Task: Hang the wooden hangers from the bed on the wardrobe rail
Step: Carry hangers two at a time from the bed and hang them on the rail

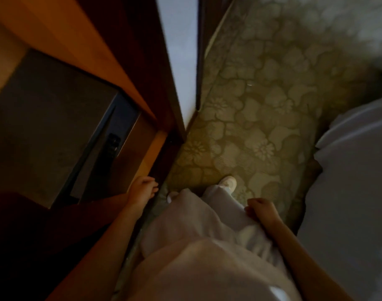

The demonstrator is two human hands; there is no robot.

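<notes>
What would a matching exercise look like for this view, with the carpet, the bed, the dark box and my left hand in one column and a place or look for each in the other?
Column one:
1. carpet
2. bed
3. dark box
4. left hand

Column two:
A. inside the wardrobe
B. covered in a flower pattern
C. white, at the right edge of the view
D. by the wardrobe's front edge, holding nothing

Pairs: 1-B, 2-C, 3-A, 4-D
</notes>
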